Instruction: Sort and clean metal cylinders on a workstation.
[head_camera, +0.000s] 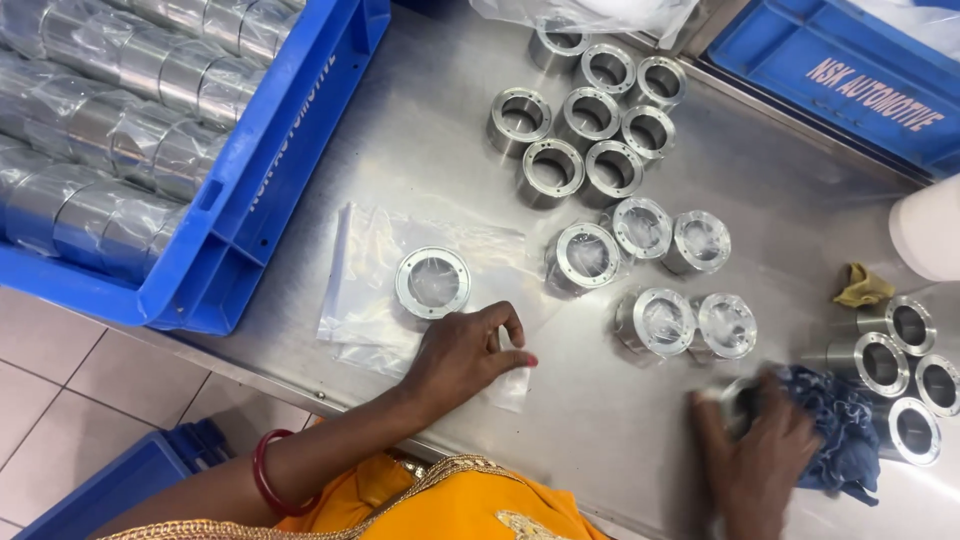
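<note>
While the left hand (465, 350) pinches a thin, slippery bag (400, 285) near the table (420, 130) edge, the right hand (760, 440) grips a ring (740, 400) through a cloth (835, 435); the ring looks heavy, stiff, best held by its rim.

Bare steel table (420, 120) open between blue crate (270, 150) and ring cluster (590, 130), wrapped rings (650, 270) crowding right side

Person is wearing an orange garment (440, 505) with gold embroidered trim (420, 478), lower centre; red bangles (266, 472) are circling the left wrist, lower left.
</note>
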